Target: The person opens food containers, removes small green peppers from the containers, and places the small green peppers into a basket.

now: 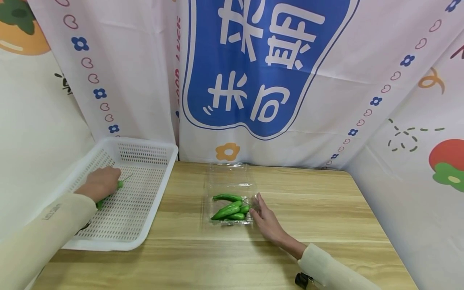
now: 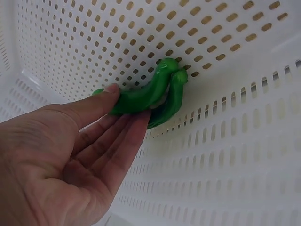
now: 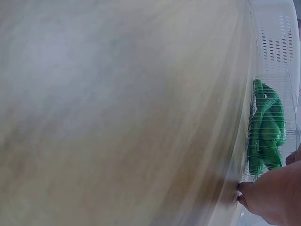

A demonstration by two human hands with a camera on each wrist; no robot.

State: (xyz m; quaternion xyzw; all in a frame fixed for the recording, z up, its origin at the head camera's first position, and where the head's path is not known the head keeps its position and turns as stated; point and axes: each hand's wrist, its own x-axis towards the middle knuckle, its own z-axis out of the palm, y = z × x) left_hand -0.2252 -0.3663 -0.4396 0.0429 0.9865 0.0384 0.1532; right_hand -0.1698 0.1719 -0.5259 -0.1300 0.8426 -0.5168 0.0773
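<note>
Inside the white plastic basket [image 1: 154,217], my left hand [image 1: 103,182] pinches a curved green chili pepper [image 2: 143,96] between thumb and fingers. A second green pepper [image 2: 175,100] lies right against it, just past the fingertips. On the table, a clear plastic box [image 1: 232,177] stands with its lid raised toward the back. Several green peppers [image 1: 228,210] lie in it, also seen through its wall in the right wrist view. My right hand [image 1: 269,223] grips the box at its right side, thumb at the near part and fingers behind.
The wooden table [image 1: 290,257] carries the basket at the left and the box near the middle. A printed cloth [image 1: 308,133] hangs behind the table's back edge, and white printed sheets [image 1: 406,193] stand at both sides.
</note>
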